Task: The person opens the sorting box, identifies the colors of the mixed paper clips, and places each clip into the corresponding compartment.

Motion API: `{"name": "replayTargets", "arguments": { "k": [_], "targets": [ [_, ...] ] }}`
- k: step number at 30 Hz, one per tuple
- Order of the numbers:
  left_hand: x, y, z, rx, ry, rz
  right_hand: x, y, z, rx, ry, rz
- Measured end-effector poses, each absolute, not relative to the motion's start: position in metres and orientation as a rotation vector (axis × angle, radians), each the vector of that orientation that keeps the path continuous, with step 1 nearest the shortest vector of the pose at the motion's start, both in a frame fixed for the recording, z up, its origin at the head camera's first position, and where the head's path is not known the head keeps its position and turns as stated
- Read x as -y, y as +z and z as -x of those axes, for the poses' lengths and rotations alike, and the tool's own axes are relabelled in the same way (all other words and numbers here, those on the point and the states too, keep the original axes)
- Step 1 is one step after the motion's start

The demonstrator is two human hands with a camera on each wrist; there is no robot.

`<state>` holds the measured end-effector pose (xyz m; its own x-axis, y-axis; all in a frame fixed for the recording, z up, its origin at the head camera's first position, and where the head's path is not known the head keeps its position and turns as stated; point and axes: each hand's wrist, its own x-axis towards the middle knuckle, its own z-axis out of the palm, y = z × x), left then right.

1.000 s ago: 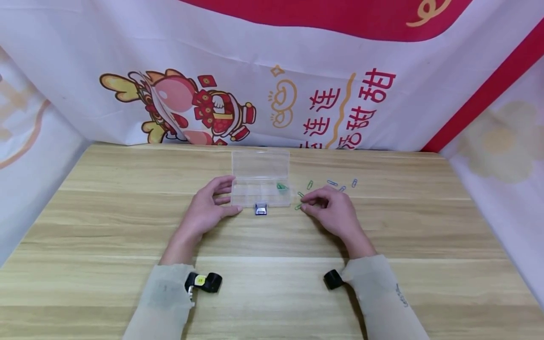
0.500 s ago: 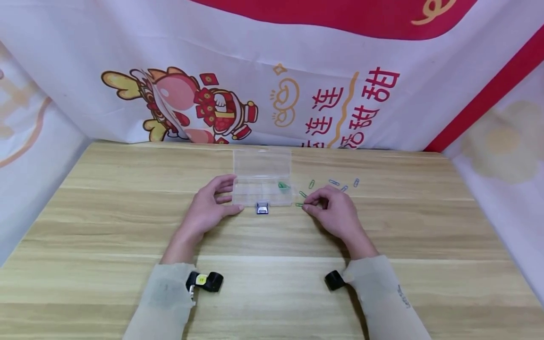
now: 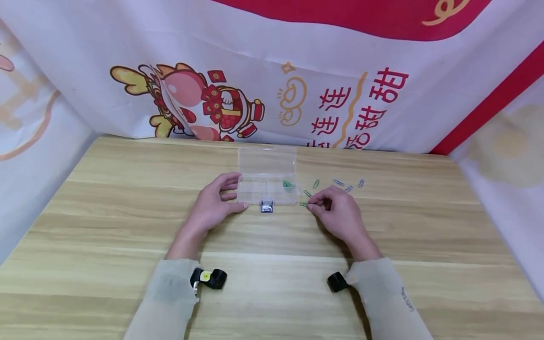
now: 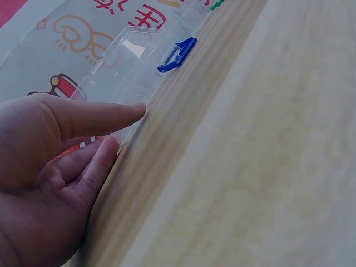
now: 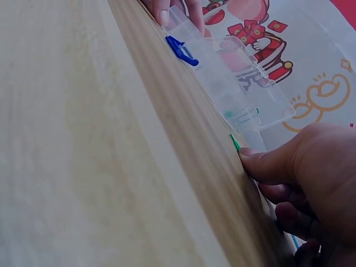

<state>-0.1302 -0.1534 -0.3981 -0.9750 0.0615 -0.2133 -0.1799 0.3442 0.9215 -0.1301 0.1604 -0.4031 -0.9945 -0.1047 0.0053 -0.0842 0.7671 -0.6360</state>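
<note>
A clear plastic compartment box [image 3: 267, 166] lies open on the wooden table [image 3: 127, 222], its blue latch [image 3: 267, 207] facing me. Green paper clips [image 3: 289, 185] lie in its right-hand compartment. My left hand [image 3: 214, 204] holds the box's left end, with the thumb [image 4: 111, 115] against the front corner and fingers behind it. Just right of the box, my right hand [image 3: 335, 212] pinches a green paper clip [image 3: 303, 204] at table level; this green clip [image 5: 236, 143] sticks out from the fingertips in the right wrist view.
Several loose green and blue paper clips [image 3: 338, 182] lie scattered on the table behind my right hand. A printed cloth backdrop [image 3: 272, 85] closes off the table's far edge and both sides.
Both hands stay almost where they were. The right fingertips remain on the green clip beside the box, and the head view has shifted slightly.
</note>
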Motion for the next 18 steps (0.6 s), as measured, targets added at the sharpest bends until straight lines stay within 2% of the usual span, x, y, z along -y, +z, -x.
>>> {"name": "replayTargets", "arguments": {
  "k": [18],
  "targets": [
    [0.1523,-0.3984,0.1318,-2.417,1.658,0.112,-0.1589,-0.4030,0.1294,-2.938,-0.984,0.201]
  ]
}}
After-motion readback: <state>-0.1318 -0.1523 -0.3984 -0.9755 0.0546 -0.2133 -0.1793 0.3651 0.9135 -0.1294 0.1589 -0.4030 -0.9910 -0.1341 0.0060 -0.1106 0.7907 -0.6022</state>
